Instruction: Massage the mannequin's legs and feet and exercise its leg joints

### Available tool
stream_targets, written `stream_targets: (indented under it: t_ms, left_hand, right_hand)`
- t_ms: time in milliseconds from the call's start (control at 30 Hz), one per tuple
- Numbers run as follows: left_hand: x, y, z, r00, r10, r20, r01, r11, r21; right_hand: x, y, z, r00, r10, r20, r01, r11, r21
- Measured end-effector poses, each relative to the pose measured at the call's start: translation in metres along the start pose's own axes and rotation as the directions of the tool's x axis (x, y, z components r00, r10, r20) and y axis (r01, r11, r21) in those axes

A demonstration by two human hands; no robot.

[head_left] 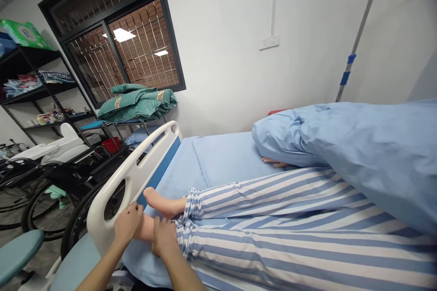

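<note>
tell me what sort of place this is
Probably a hospital or care room: there's a bed with a white end board, a drip stand, and wheelchairs past the bed's end.

nearer foot (146,228) partly hidden by hands (165,236), quilt (368,145) and striped trousers (273,251) cut off at right

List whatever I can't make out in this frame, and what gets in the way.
All in the head view:
Near foot: toe end covered by the left hand; ankle largely covered by the right hand.
Tucked hand: only fingers show; the blue quilt covers the rest.
Drip stand: lower end behind the quilt.
Green stool: cut off by the left edge.
Small shelf items: too small to identify.
</note>
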State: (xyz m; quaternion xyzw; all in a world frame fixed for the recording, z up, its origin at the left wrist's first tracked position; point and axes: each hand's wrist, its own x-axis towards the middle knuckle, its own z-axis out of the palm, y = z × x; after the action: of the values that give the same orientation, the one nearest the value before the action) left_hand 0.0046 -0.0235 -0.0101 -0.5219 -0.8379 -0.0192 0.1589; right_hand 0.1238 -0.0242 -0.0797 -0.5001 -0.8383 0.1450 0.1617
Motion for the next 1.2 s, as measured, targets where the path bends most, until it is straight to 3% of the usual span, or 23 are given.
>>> stream_targets:
  t_ms: [233, 467, 600, 667, 833, 1033, 1200]
  left_hand:
    - [0.000, -0.009, -0.018, 0.950, 0.295, 0.105, -0.309, 0.938, 0.159]
    - [0.014, -0.005, -0.031, 0.903, 0.375, 0.209, -0.405, 0.906, 0.124]
    - [0.021, 0.001, -0.026, 0.874, 0.425, 0.237, -0.456, 0.885, 0.094]
    - [0.021, 0.004, -0.018, 0.878, 0.421, 0.228, -0.448, 0.891, 0.078]
    - [0.016, 0.003, 0.002, 0.938, 0.333, 0.096, -0.339, 0.938, 0.065]
    - [0.007, 0.002, 0.002, 0.983, 0.180, -0.019, -0.181, 0.983, -0.032]
    - [-0.008, 0.001, 0.011, 0.980, 0.008, -0.201, -0.037, 0.989, -0.143]
  right_hand:
    - [-0.001, -0.003, -0.007, 0.999, 0.023, 0.048, -0.022, 1.000, -0.016]
    - [0.000, -0.002, -0.001, 0.999, 0.006, 0.047, -0.005, 1.000, -0.018]
    - [0.001, -0.002, 0.002, 1.000, 0.008, 0.024, -0.008, 1.000, -0.014]
    - [0.001, -0.002, 0.002, 1.000, 0.010, 0.024, -0.010, 1.000, -0.018]
    - [0.000, -0.004, -0.002, 0.999, 0.010, 0.041, -0.008, 0.999, -0.034]
    - [-0.002, -0.005, -0.006, 0.999, 0.022, 0.050, -0.020, 0.999, -0.033]
    - [-0.003, -0.004, -0.006, 0.999, 0.007, 0.049, -0.006, 1.000, -0.013]
